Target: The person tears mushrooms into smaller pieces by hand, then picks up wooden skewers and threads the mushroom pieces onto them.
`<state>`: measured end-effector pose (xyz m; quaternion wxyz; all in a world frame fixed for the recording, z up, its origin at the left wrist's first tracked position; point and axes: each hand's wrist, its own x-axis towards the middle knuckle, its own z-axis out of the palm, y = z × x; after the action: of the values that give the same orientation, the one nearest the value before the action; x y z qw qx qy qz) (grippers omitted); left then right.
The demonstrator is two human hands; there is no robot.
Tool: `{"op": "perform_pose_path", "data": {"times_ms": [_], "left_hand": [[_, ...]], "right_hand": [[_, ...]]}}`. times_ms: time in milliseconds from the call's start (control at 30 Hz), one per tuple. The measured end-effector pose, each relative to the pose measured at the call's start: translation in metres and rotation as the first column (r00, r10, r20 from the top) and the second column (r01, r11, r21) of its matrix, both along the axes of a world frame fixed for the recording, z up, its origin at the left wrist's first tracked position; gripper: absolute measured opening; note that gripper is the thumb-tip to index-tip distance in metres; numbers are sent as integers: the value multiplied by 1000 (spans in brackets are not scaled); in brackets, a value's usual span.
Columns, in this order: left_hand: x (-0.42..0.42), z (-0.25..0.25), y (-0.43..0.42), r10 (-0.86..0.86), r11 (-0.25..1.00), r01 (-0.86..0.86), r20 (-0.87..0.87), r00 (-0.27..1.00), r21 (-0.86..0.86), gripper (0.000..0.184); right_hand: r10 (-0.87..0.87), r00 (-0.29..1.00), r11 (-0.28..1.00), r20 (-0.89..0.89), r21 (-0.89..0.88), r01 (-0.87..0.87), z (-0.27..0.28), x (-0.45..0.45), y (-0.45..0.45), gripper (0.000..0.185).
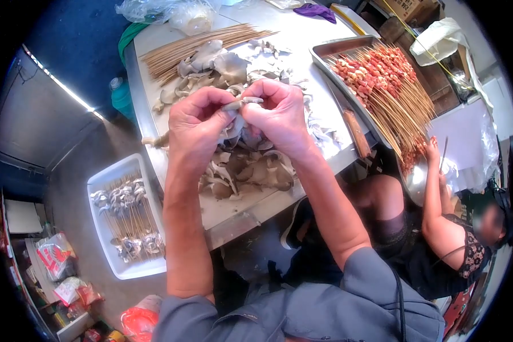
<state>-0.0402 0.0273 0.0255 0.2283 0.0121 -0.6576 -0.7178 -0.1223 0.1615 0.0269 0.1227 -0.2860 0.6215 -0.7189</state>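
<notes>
Above the table, my left hand [195,122] and my right hand [278,117] meet, thumbs and fingertips pinched. Between them is a small pale piece of oyster mushroom [232,106], and each hand grips one side of it. Grey oyster mushrooms [231,67] lie heaped behind my hands, and more mushrooms [262,171] are spread below them, near the table's front edge. Part of the heap is hidden by my hands and wrists. Bare bamboo skewers [211,44] lie bundled at the back left of the table.
A metal tray [347,47] of meat skewers [382,80] sits at right, beside a wooden-handled tool [356,134]. At lower left, a white tub [125,272] holds threaded mushroom skewers [134,219]. Another person [453,242] works at right by a metal bowl [417,185].
</notes>
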Motion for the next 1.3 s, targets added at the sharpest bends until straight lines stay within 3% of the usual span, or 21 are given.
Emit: {"op": "perform_pose_path", "data": {"times_ms": [133, 300, 433, 600, 700, 733, 800, 867, 933, 1100, 1300], "left_hand": [[0, 0, 3, -7, 996, 6, 9, 1000, 87, 7], [-1, -1, 1, 91, 987, -92, 17, 996, 130, 7], [-3, -5, -9, 176, 975, -168, -47, 983, 149, 7], [0, -4, -13, 238, 965, -230, -54, 970, 127, 12], [-2, -6, -9, 211, 969, -208, 12, 977, -130, 19], [-4, -8, -11, 211, 970, -208, 10, 977, -128, 19], [-6, -10, -13, 241, 851, -260, -100, 965, -456, 22], [-5, -9, -12, 251, 860, -264, -88, 964, -436, 24], [1, 5, -7, 282, 947, -270, 52, 958, -173, 24], [1, -5, -28, 456, 882, -453, -9, 890, -132, 24], [6, -5, -41, 480, 877, -480, -22, 877, 16, 22]], "right_hand": [[-13, 1000, 1000, -15, -25, 12, 0, 0, 0, 5], [-23, 991, 989, 129, -143, 41, 3, -2, 2, 5], [-20, 993, 987, 120, -156, 39, 2, -4, 5, 6], [-138, 986, 978, 90, -145, 150, 7, -7, 9, 8], [-178, 983, 982, 41, -48, 180, 3, -13, 9, 18], [-197, 980, 980, 26, -28, 198, 1, -15, 9, 22], [-243, 970, 970, 15, -8, 243, -1, -17, 11, 25], [-285, 959, 959, 5, 12, 285, -1, -18, 13, 28], [-360, 932, 933, 30, -9, 361, 2, -18, 15, 32], [-362, 931, 919, 39, -150, 364, 7, -19, 16, 20], [-335, 938, 942, -88, -57, 331, 9, -19, 10, 14]]}}
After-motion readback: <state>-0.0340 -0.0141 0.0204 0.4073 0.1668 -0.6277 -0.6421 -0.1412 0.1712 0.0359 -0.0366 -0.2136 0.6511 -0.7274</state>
